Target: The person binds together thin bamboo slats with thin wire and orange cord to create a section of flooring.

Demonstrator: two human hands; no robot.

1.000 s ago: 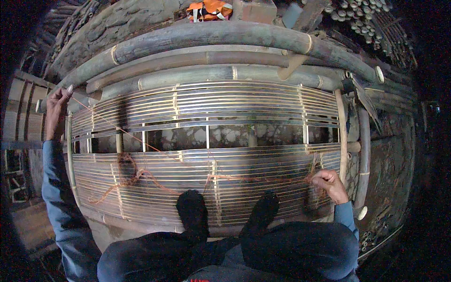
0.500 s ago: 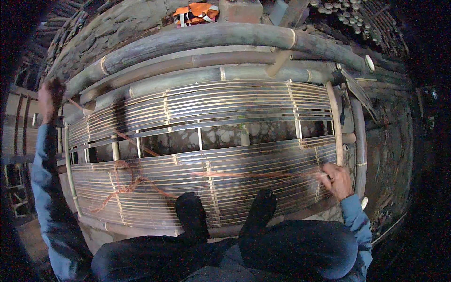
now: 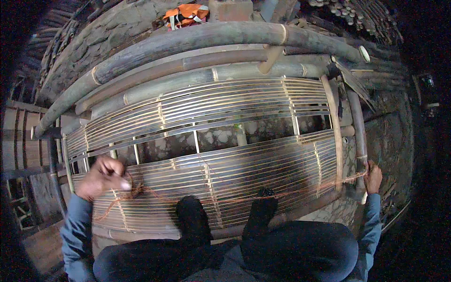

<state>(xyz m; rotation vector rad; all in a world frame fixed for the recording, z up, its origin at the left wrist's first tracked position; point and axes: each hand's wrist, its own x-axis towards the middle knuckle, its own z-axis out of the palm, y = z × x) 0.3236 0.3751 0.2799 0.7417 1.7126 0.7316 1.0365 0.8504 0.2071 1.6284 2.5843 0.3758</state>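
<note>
Two dark-covered feet (image 3: 193, 217) rest on a bamboo-slat platform (image 3: 244, 96), orange twine (image 3: 353, 178) strung across it by their toes. The right hand (image 3: 374, 177) is closed round the twine past the platform's right edge; the left hand (image 3: 101, 179) — blurred, fingers curled beside a tangle of twine — I can't tell whether it grips. Behind: three thick bamboo poles (image 3: 197, 43), then one rough wall (image 3: 110, 37) and one orange-and-white bundle (image 3: 186, 15).

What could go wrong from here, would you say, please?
The orange twine in the right hand passes by the toes of the right foot, so it might catch there. The tangled bunch beside the left hand could tighten into a knot if pulled. The twine also crosses the slatted bamboo panel, whose narrow gaps may snag it.
</note>
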